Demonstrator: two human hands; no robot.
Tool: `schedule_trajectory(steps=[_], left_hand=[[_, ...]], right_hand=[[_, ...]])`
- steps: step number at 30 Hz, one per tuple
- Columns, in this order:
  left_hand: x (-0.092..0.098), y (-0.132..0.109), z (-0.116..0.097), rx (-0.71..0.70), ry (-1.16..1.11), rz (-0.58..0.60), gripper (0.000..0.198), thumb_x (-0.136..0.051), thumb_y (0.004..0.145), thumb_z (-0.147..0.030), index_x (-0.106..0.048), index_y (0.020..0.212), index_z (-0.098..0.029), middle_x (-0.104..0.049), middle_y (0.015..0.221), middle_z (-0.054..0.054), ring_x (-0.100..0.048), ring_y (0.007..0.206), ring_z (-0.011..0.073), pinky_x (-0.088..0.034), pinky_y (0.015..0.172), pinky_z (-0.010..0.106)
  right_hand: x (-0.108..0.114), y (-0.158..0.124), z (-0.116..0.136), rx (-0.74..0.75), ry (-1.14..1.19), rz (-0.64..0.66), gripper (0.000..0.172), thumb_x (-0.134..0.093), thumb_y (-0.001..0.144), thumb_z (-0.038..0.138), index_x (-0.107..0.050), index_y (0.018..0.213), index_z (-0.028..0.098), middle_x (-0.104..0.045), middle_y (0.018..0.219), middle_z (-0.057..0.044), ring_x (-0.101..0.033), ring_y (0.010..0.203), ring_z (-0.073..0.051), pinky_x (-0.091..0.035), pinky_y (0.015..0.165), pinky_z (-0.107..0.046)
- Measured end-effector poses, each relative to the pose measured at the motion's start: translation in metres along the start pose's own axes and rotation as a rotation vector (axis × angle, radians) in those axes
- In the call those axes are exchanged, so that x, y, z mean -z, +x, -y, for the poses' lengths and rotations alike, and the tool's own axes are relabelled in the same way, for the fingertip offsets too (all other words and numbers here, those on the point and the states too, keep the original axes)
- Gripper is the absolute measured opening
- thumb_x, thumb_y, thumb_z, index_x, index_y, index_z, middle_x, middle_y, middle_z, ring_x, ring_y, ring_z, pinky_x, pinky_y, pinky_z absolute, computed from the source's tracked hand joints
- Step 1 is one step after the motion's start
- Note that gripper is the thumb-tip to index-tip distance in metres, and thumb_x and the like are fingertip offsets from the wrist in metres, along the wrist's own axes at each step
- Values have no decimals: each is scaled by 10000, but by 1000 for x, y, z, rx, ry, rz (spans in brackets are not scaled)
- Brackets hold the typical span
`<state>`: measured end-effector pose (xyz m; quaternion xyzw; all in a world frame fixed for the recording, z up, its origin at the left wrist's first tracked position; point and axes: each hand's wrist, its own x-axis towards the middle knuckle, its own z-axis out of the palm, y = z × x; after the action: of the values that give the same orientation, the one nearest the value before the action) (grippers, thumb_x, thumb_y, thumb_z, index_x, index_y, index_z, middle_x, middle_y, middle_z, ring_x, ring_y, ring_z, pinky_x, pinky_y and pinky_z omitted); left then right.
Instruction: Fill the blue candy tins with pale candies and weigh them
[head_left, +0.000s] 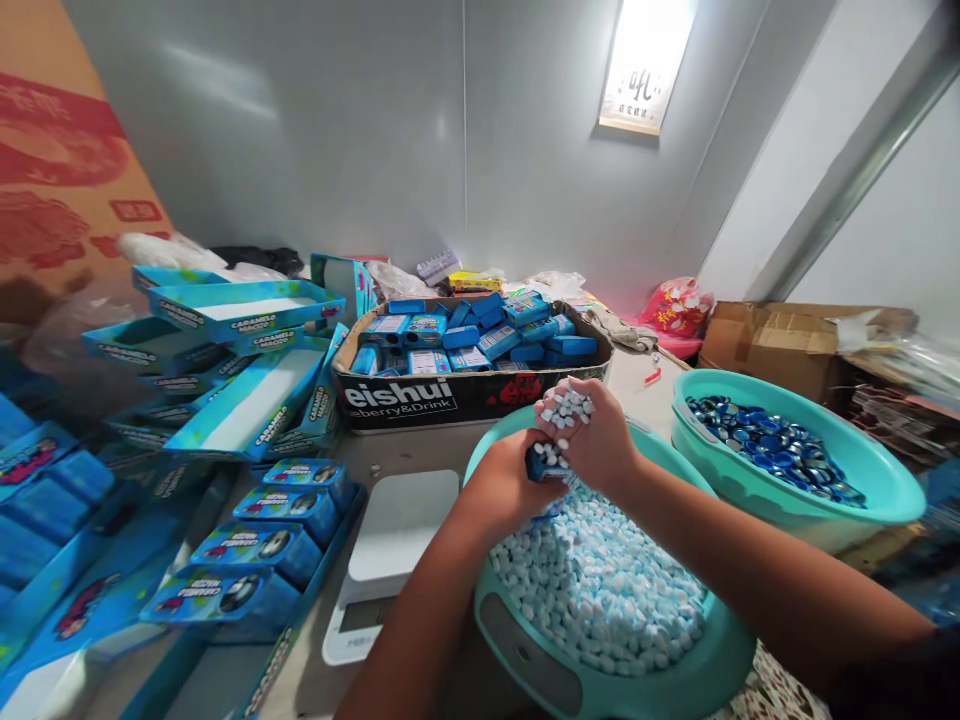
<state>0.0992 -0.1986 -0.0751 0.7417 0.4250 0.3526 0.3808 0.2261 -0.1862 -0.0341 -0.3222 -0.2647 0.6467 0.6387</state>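
My left hand (504, 482) is wrapped round a small blue candy tin (537, 464) above a turquoise basin (517, 655). White candies show at the tin's mouth. My right hand (606, 432) is cupped against the tin, with a handful of white candies (568, 405) in its palm and fingers. Below both hands, the basin holds a heap of pale blue and white candies (600, 590). Part of the tin is hidden by my fingers.
A white scale (405, 525) stands left of the basin. Behind is a carton (480, 395) of blue tins. Blue display trays (247, 310) are stacked at left, above a row of packed boxes (255, 545). At right, another turquoise basin (795, 510) holds shiny blue lids (772, 445).
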Motion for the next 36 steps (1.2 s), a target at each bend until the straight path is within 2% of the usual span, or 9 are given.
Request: schedule_trajectory(steps=[7, 14, 19, 24, 28, 33, 36], left_hand=[[0, -1, -1, 7, 64, 6, 402, -747, 638, -232, -658, 1030, -224, -707, 966, -1, -636, 860, 200, -459, 731, 280], [1, -1, -4, -60, 40, -92, 371, -727, 687, -238, -655, 1051, -248, -712, 975, -13, -647, 856, 187, -466, 737, 270], [2, 0, -3, -76, 130, -68, 313, -732, 677, -237, -658, 981, -223, -710, 932, 4, -641, 830, 196, -466, 705, 275], [0, 0, -2, -154, 168, -93, 383, -750, 673, -225, -634, 1038, -212, -700, 1032, 33, -633, 935, 212, -482, 806, 296], [0, 0, -4, -76, 170, -85, 356, -750, 673, -229, -651, 1014, -213, -705, 1014, 29, -640, 924, 215, -490, 804, 301], [0, 0, -7, -28, 103, -115, 363, -724, 689, -203, -665, 1048, -212, -711, 1015, 25, -651, 907, 204, -502, 812, 302], [1, -1, -6, -36, 67, -130, 353, -732, 677, -194, -673, 1025, -207, -718, 997, 20, -658, 897, 196, -507, 808, 299]], right_hand=[[3, 1, -1, 41, 12, 102, 98, -592, 736, 253, -582, 668, 183, -582, 634, 2, -600, 664, -140, -534, 689, -272], [-5, -11, 5, 126, -103, 224, 117, -582, 751, 257, -591, 657, 187, -580, 662, -7, -595, 696, -152, -517, 687, -276], [-4, -12, 4, 128, -142, 194, 149, -554, 761, 260, -597, 639, 186, -580, 667, -13, -599, 731, -156, -518, 768, -297], [-4, -11, 3, 180, -173, 244, 173, -551, 770, 255, -590, 615, 190, -556, 639, -8, -587, 721, -147, -500, 831, -302], [-2, -10, 2, 160, -180, 264, 167, -564, 772, 268, -618, 639, 184, -585, 663, -16, -611, 737, -158, -506, 774, -285], [1, -8, 1, 180, -243, 306, 165, -576, 776, 287, -632, 664, 180, -613, 677, -24, -622, 714, -158, -513, 793, -311], [3, -8, 0, 196, -346, 341, 237, -579, 801, 370, -685, 747, 166, -668, 765, -56, -646, 792, -175, -506, 823, -316]])
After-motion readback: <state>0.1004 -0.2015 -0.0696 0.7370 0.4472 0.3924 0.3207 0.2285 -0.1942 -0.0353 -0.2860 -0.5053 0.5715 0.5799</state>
